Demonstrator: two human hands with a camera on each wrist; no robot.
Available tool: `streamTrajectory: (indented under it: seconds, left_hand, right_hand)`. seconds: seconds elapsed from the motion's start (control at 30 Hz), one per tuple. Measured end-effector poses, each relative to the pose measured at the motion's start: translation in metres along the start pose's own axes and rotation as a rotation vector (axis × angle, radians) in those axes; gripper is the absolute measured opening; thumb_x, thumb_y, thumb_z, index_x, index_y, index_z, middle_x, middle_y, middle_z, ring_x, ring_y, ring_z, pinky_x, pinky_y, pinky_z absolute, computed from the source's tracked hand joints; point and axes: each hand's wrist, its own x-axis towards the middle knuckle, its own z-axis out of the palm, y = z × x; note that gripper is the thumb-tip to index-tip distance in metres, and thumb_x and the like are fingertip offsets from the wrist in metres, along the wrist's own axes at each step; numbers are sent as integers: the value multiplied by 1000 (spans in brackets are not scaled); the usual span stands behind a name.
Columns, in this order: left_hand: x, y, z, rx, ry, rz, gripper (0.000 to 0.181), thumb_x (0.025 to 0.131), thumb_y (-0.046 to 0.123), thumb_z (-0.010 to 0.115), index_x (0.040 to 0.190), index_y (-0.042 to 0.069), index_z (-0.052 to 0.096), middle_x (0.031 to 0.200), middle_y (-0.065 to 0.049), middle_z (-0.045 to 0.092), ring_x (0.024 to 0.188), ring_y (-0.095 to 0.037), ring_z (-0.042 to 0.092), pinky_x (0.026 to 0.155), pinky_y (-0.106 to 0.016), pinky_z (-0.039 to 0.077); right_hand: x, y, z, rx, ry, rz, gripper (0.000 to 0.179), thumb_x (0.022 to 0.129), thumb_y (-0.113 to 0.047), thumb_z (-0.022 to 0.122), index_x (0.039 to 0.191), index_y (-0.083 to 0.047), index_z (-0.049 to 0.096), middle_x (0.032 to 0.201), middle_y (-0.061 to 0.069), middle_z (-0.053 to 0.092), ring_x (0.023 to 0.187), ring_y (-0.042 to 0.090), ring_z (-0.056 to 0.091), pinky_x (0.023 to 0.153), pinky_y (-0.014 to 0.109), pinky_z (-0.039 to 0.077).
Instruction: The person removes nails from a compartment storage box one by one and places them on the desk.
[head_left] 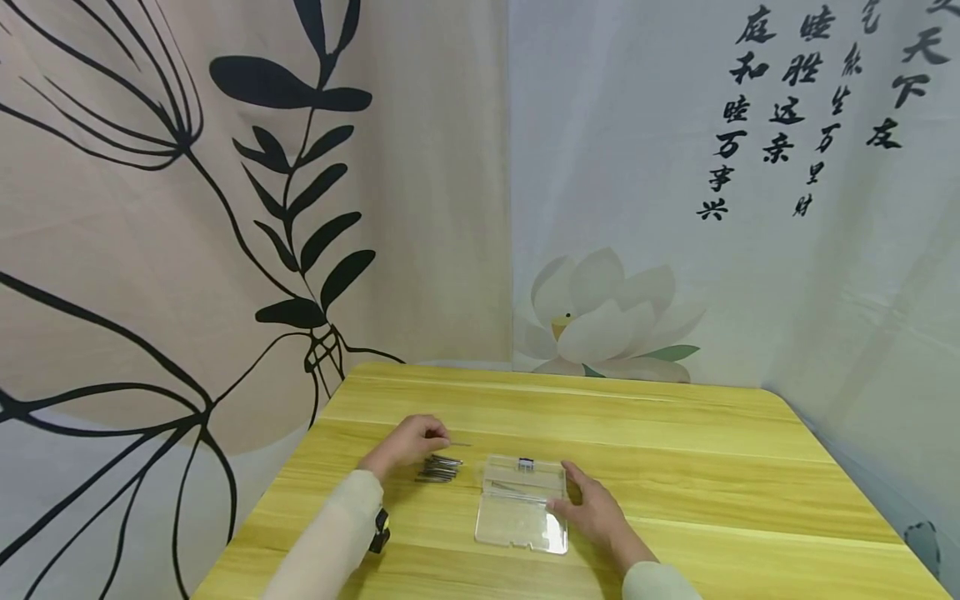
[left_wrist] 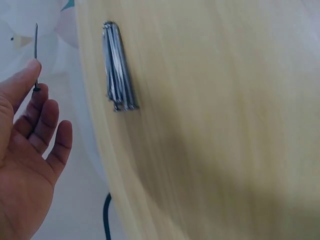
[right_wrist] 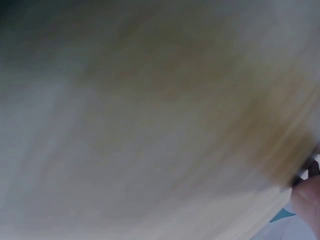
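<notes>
My left hand (head_left: pixel 411 443) pinches a single thin metal nail (left_wrist: pixel 36 47) between thumb and forefinger, its head at the fingertips and its point away from the palm. Just below that hand, a pile of several silvery nails (left_wrist: pixel 119 67) lies side by side on the table. A clear plastic box (head_left: pixel 522 533) lies with its lid folded open, a small dark clasp (head_left: pixel 526 464) at its far edge. Thin grey nail-like lines show near its hinge. At the box's right edge my right hand (head_left: pixel 596 508) holds it, thumb near the hinge and fingers by the far corner.
The yellow wood-grain table (head_left: pixel 712 467) extends right of the box and behind it. Printed curtains (head_left: pixel 442 208) hang beyond the table's far edge. A black strap (head_left: pixel 380 531) sits at the left wrist. The right wrist view is mostly blurred.
</notes>
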Motion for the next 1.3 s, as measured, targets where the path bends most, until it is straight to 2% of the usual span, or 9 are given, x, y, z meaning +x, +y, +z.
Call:
streamTrajectory:
  seconds: [0.23,0.7,0.9,1.3]
  left_hand:
    - [-8,-12,-3,-37,1,-31,10,97,12,65,95,5,71,89,-1,62,78,-16,52,67,-32,47]
    - [-15,-28,1,-24,9,-63,8,95,10,66,93,6,73,86,2,66,78,-13,55,71,-32,48]
    - [-17,-29,4,-53,4,-89,6,94,9,68,92,6,73,88,0,65,81,-14,55,72,-32,47]
    - [-19,-29,6,-33,-1,-132,6,93,11,69,93,7,74,89,1,64,79,-15,54,70,-32,47]
  right_hand:
    - [0,-1,0,-2,7,-5,78,90,-37,73,153,-7,36,146,23,47,135,52,34,106,69,24]
    - [2,0,0,-1,4,-11,80,90,-38,73,153,-7,36,146,23,46,135,52,34,105,68,26]
    - [3,2,1,7,3,-9,79,90,-38,73,153,-8,36,146,22,46,136,52,34,106,69,24]
    - [1,1,0,-4,8,-2,80,89,-39,73,153,-8,36,146,22,47,136,52,33,105,69,24]
